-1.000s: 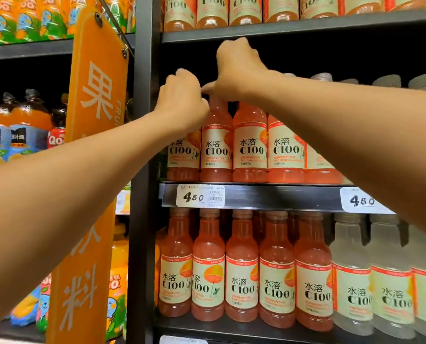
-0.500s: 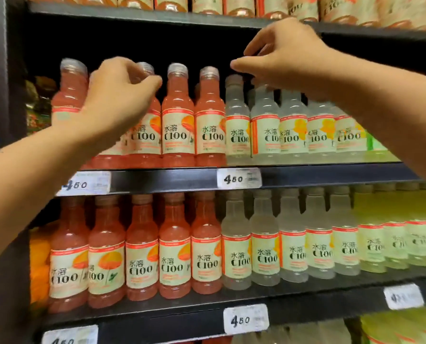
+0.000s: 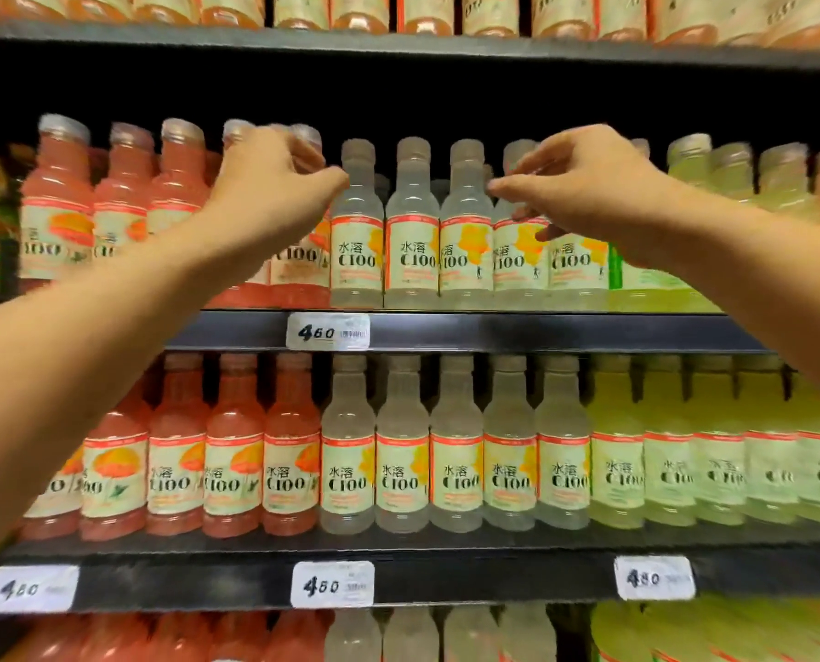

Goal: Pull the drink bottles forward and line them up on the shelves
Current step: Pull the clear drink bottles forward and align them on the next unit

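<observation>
Head view looks straight at a dark metal store shelf (image 3: 494, 333) stocked with plastic drink bottles labelled C100. On this middle shelf the front row runs, from left to right, through pink-orange bottles (image 3: 121, 207), then clear pale bottles (image 3: 410, 226), then yellow-green bottles (image 3: 733, 183), all upright and packed side by side at the shelf's front edge.

Both bare arms reach up to this row. Left hand (image 3: 267, 183) sits in front of the last pink-orange bottles, right where they meet the clear ones; its fingers are bent and bunched, with the fingertips (image 3: 336, 176) just beside the neck of the first clear pale bottle (image 3: 356, 222). Whether this grip actually holds a bottle cannot be told, since the hand hides what is behind it. Right hand (image 3: 585, 183) is at the other end of the clear group, fingers curled downward with the index tip pointing left near a bottle's shoulder; whether that grip has hold of anything is also unclear.

A white price tag (image 3: 328, 332) reading 4.50 is clipped to the shelf edge below the clear bottles. The lower shelf (image 3: 446, 582) carries the same three colours in the same order, with three more white price tags (image 3: 332, 585) along its edge. More orange bottles (image 3: 351, 11) stand on the shelf above.
</observation>
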Tool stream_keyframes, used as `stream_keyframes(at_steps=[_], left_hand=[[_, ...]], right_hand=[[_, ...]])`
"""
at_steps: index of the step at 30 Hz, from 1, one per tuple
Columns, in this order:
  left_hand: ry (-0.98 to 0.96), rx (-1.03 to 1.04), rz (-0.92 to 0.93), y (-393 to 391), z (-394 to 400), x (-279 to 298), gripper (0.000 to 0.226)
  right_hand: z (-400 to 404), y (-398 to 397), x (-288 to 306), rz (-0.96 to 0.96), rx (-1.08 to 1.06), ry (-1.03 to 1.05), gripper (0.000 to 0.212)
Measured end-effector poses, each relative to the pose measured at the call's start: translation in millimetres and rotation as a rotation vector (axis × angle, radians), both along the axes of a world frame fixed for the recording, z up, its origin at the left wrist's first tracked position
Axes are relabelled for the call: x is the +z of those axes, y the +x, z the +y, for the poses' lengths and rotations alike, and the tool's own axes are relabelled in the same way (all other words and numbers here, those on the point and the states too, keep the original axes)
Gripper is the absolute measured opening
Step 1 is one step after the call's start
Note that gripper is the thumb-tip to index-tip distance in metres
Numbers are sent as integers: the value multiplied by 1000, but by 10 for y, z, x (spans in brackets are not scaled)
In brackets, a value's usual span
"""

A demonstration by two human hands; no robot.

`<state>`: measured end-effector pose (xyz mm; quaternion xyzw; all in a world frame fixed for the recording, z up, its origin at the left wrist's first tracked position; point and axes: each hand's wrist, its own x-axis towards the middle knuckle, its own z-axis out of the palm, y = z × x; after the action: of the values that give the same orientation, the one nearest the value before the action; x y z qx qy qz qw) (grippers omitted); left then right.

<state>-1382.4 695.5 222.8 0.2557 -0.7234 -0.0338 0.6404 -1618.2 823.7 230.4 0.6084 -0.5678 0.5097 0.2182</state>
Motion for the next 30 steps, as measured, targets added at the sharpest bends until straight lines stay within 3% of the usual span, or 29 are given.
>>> stream_keyframes(at_steps=[4, 9, 15, 21, 26, 30], left_hand=[[-21, 72, -38, -179, 43, 116, 16], [-76, 119, -89, -434, 31, 329, 25], [-106, 160, -98, -767, -41, 559, 22], [-94, 199, -141, -960, -149, 622, 40], [-92, 234, -163, -986, -174, 590, 43], [-63, 221, -158, -963, -171, 593, 42]], right_hand=[[-28, -139, 44, 9, -11, -22, 45], [-159, -120, 176, 46, -88, -51, 37], [-611, 52, 458, 186, -348, -123, 40], [-984, 31, 539, 250, -495, -180, 57], [-1072, -21, 596, 257, -504, -208, 58], [-1044, -47, 702, 204, -464, -97, 51]])
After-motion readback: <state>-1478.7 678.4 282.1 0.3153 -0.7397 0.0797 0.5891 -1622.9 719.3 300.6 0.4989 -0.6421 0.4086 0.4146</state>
